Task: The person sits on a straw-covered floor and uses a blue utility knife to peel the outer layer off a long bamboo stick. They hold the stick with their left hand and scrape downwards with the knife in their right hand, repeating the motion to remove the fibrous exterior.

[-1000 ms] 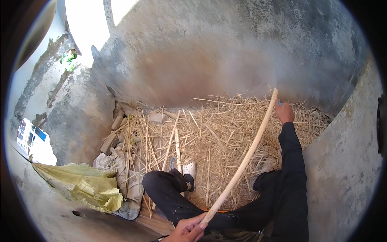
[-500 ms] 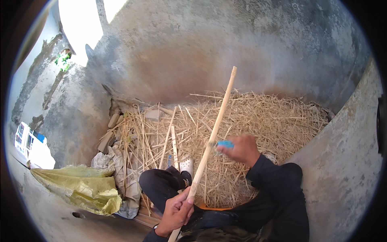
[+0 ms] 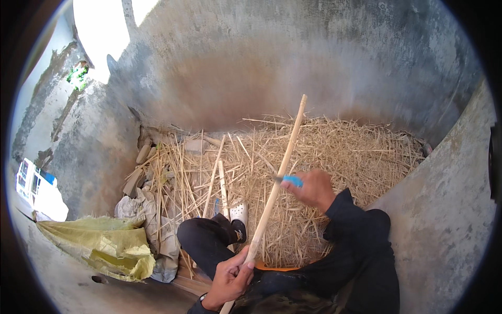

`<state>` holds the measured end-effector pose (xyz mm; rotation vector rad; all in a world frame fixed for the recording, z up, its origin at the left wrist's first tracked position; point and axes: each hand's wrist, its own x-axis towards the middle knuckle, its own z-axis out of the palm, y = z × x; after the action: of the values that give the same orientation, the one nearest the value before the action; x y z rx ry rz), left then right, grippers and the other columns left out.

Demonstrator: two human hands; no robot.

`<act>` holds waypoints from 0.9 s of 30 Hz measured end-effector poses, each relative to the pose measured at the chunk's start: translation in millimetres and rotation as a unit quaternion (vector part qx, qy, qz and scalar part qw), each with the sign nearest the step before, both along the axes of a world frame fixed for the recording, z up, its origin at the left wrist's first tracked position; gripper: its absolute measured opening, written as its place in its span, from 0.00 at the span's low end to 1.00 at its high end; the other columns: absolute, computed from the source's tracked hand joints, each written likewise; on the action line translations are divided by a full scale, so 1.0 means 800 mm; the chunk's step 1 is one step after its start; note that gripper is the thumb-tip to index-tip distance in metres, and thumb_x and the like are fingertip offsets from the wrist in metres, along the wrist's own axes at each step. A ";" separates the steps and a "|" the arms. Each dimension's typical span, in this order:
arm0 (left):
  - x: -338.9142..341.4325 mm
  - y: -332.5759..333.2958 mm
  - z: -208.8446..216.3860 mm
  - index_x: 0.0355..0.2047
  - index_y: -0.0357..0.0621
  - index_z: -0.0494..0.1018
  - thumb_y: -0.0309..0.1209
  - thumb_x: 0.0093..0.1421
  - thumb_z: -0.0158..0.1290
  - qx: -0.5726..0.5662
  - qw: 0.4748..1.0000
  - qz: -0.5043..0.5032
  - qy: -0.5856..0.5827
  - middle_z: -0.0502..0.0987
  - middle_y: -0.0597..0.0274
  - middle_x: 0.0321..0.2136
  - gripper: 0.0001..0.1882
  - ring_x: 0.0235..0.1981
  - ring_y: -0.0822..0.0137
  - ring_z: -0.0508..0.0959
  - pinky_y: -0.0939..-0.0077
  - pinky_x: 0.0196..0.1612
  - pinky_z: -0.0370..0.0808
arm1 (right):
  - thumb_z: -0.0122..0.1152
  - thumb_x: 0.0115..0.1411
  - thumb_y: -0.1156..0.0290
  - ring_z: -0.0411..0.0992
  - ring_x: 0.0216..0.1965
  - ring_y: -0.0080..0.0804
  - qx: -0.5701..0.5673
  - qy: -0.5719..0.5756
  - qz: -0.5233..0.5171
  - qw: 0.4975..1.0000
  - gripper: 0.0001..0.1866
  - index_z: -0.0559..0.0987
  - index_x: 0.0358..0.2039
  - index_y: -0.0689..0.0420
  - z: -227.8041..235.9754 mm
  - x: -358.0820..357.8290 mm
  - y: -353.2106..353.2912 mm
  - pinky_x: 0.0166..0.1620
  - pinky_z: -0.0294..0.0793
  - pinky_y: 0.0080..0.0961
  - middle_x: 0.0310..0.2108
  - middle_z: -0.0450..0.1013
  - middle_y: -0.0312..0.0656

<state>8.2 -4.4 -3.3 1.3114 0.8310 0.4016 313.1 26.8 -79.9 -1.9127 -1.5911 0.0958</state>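
A long pale wooden stick (image 3: 282, 167) slants up and away from my lap. Its lower part is gripped by my left hand (image 3: 230, 277), with the fingers wrapped round it and the thumb along it. My right hand (image 3: 312, 188) is closed on a small blue-handled knife (image 3: 292, 181). The knife's short dark blade meets the stick about halfway up, on its right side. Part of the handle is hidden inside my fingers.
Shavings (image 3: 355, 162) heap thickly on the floor before me. Loose thin sticks (image 3: 212, 183) lie to the left, beside a yellow-green woven sack (image 3: 99, 240) and crumpled grey sacking (image 3: 130, 208). My white clog (image 3: 239, 213) rests among the shavings. Concrete walls (image 3: 251, 68) close in the space.
My right hand has moved slightly up and left, keeping the knife at the stick. The stick's top end sits slightly lower in view. My left hand keeps its hold.
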 end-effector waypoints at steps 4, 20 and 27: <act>-0.001 0.004 -0.011 0.61 0.33 0.60 0.27 0.67 0.47 0.050 0.999 0.004 0.001 0.65 0.74 0.19 0.24 0.15 0.84 0.62 0.88 0.16 0.57 | 0.45 0.55 0.28 0.70 0.11 0.39 0.050 -0.048 0.097 0.993 0.39 0.76 0.11 0.53 0.013 -0.048 -0.021 0.18 0.68 0.35 0.08 0.67 0.42; -0.001 -0.001 -0.002 0.63 0.33 0.58 0.25 0.68 0.44 0.033 0.999 -0.006 -0.018 0.64 0.75 0.21 0.24 0.19 0.84 0.60 0.88 0.21 0.56 | 0.50 0.50 0.25 0.68 0.09 0.35 0.106 -0.068 0.044 0.991 0.39 0.72 0.10 0.53 -0.016 -0.006 0.003 0.16 0.66 0.34 0.06 0.64 0.38; -0.003 -0.003 0.000 0.63 0.33 0.56 0.25 0.68 0.44 0.045 0.999 -0.015 -0.011 0.65 0.74 0.24 0.25 0.22 0.84 0.60 0.88 0.23 0.57 | 0.48 0.51 0.25 0.66 0.09 0.33 0.087 -0.080 -0.054 0.992 0.39 0.72 0.09 0.52 -0.028 0.043 0.021 0.15 0.64 0.32 0.05 0.62 0.36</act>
<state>5.4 -6.9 -3.4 1.3986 0.7814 0.4329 347.5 43.9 -102.7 -1.9043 -1.5400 -0.2402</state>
